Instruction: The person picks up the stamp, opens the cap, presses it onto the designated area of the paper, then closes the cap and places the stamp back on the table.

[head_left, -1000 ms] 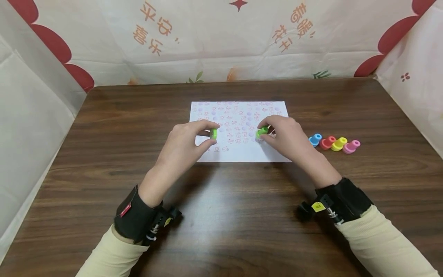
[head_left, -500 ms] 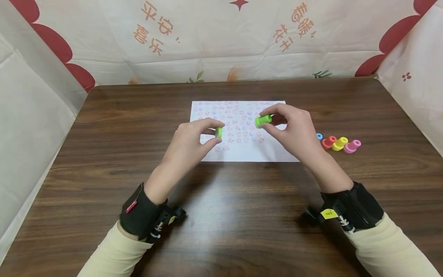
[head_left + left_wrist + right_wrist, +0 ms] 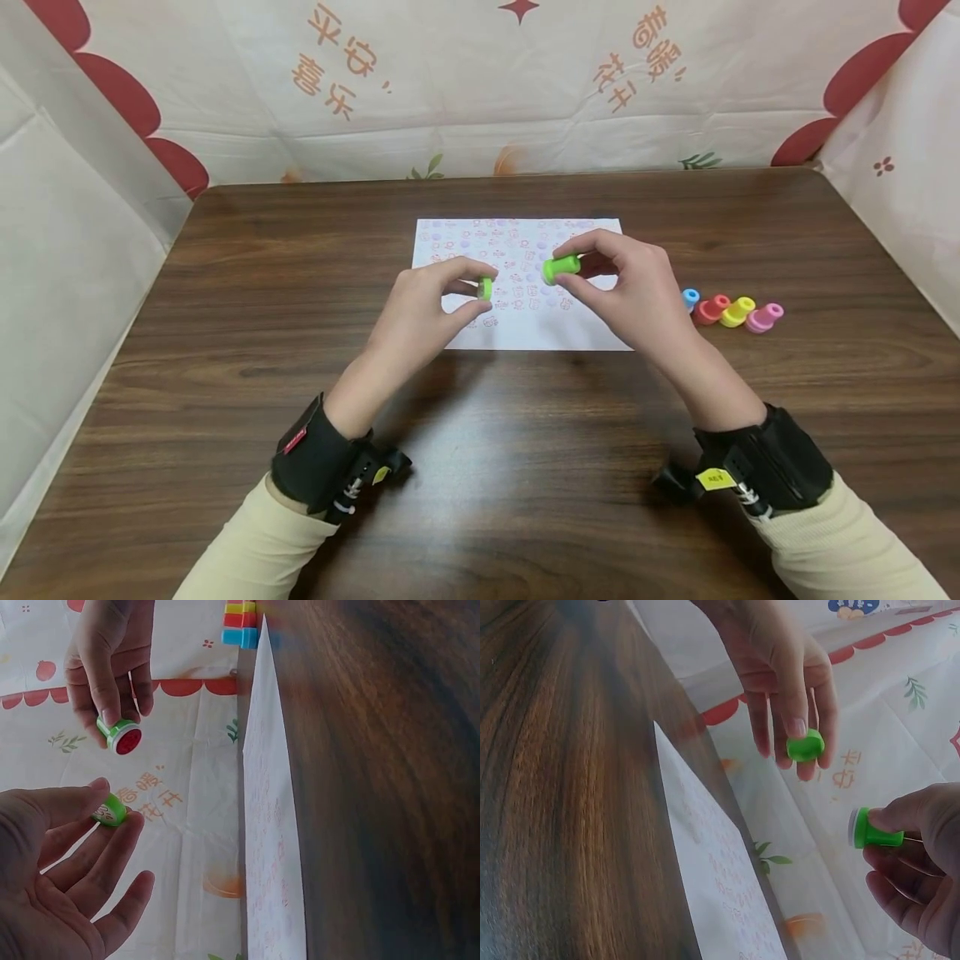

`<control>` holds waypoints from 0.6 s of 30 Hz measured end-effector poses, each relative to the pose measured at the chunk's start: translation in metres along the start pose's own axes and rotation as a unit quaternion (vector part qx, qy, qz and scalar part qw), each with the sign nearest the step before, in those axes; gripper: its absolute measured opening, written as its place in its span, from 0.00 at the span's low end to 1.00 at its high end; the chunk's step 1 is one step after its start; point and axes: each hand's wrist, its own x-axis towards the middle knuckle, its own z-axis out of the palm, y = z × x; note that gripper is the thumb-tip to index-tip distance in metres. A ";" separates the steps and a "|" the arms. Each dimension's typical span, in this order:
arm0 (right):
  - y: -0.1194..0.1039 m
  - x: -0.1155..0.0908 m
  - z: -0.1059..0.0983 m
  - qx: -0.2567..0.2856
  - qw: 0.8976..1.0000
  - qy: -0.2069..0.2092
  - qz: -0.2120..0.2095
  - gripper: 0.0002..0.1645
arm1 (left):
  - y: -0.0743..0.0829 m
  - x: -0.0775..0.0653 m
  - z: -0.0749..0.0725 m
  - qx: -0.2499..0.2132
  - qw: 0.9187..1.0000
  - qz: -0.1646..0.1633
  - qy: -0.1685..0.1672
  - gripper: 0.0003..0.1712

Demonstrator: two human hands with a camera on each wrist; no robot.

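A pale cloth [image 3: 450,92] with red scallops, leaves and orange characters hangs beyond the far edge of the paper. The dark wood-grain tabletop [image 3: 525,517] spreads out on every side of that sheet. My two cream sleeves [image 3: 251,546] come in from the near side of it, one to the left and one to the right. The paper [image 3: 540,335] itself lies flat, its near strip mostly white.

My left hand [image 3: 420,304] is raised above the left part of the paper, and my right hand [image 3: 637,283] is raised above its right part; the two are apart from each other. Each wrist wears a black wristband [image 3: 318,458], nearer to me than the paper.

Just right of the paper, four stamps stand in a slanting row: a blue stamp [image 3: 691,298], partly hidden by my right hand, then a red stamp [image 3: 711,311], a yellow stamp [image 3: 738,312] and a pink stamp [image 3: 764,317]. Above the paper, my right thumb and fingers are clamped on a green stamp [image 3: 562,268], tilted, its red face turned leftward. My left thumb and forefinger pinch a green cap [image 3: 486,289] above the paper, near the green stamp but not touching it. Smallest are the red and purple prints [image 3: 517,292] in rows on the paper.
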 end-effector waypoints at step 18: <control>-0.013 -0.003 0.015 0.065 0.997 -0.008 -0.044 0.14 | -0.007 -0.001 0.005 -0.163 0.985 -0.058 -0.010 0.15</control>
